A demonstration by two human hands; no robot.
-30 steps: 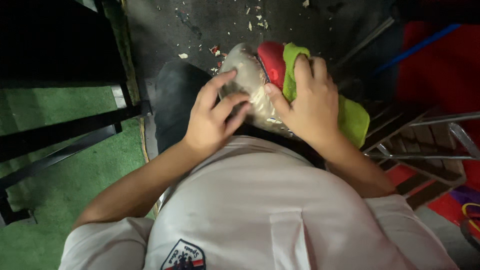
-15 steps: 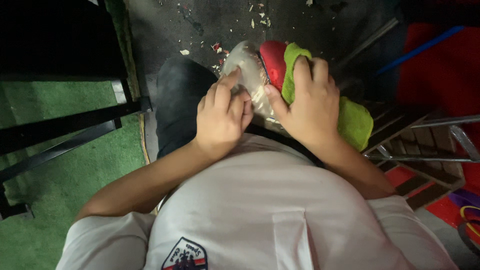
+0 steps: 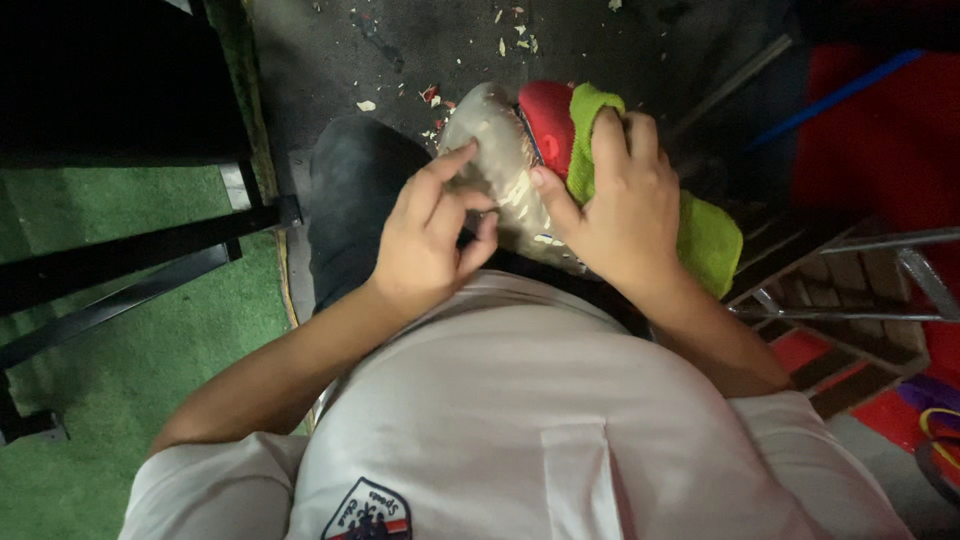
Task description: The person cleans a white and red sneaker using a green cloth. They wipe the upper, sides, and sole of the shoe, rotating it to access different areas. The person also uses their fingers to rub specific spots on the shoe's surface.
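Presently, the red and lime-green shoe with a worn, greyish, flaking sole [image 3: 505, 170] is held sole-up over the person's lap, resting above a dark trouser leg [image 3: 350, 200]. The right hand [image 3: 620, 215] is clamped around the shoe from its green fabric side, fingers wrapped over the upper and the thumb pressed against the sole's edge. The left hand [image 3: 430, 240] sits against the sole on the opposite side of the shoe; its fingers are curled, with index and thumb tips pinching at the sole surface. Whether a flake is caught between those fingertips cannot be determined. Both hands lie close together, separated only by the width of the sole.

Beyond the shoe's toe, pale and reddish scraps [image 3: 430, 95] lie scattered on dark grey ground [image 3: 420, 50]. To the left of the shoe, past the trouser leg, a black metal frame [image 3: 150, 255] stands on green artificial turf [image 3: 130, 370]. To the right of the shoe, silver metal bars [image 3: 880, 240] cross a red surface [image 3: 880, 150]. Below the shoe, nearest the camera, a white shirt with a badge [image 3: 550, 420] fills the view.
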